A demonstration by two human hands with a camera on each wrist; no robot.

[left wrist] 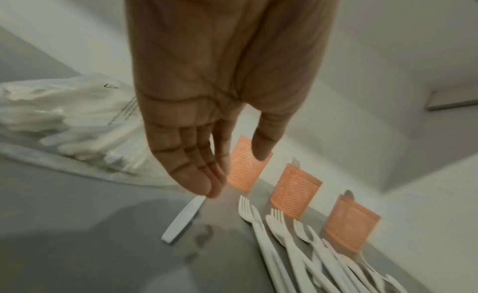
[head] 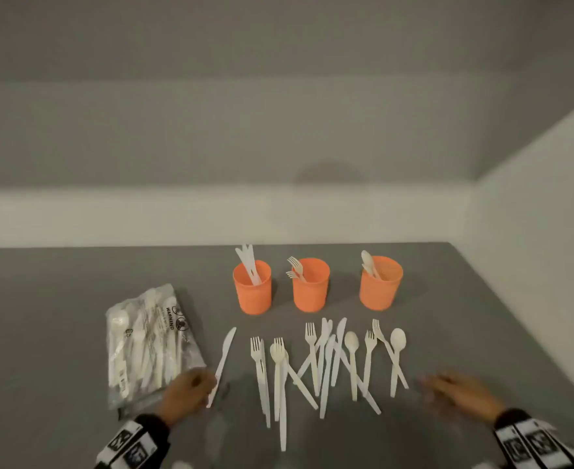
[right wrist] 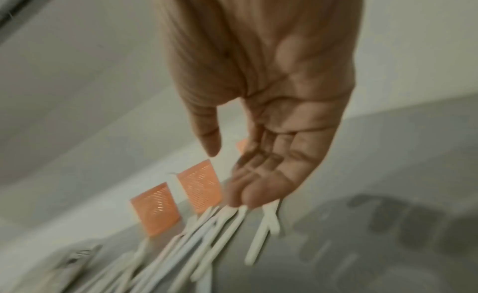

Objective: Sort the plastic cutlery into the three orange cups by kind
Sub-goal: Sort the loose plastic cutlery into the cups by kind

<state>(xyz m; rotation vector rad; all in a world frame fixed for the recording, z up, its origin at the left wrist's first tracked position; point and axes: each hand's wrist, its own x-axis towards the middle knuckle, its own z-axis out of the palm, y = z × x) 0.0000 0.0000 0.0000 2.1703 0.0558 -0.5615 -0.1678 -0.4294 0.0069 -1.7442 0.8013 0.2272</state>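
Observation:
Three orange cups stand in a row in the head view: the left cup [head: 252, 287] holds knives, the middle cup [head: 311, 285] forks, the right cup [head: 381, 282] spoons. In front of them lies a loose spread of white forks, knives and spoons [head: 326, 360]. One knife [head: 223, 363] lies apart at the left. My left hand [head: 195, 385] is beside its handle with straight fingers; the left wrist view shows the left hand [left wrist: 222, 174] with its fingertips right at the knife [left wrist: 183, 219], not curled round it. My right hand [head: 448, 389], blurred, hovers open and empty right of the spread.
A clear plastic bag [head: 150, 340] of more white cutlery lies at the left on the grey table [head: 75, 299], close behind my left hand. White walls close the table at the back and on the right.

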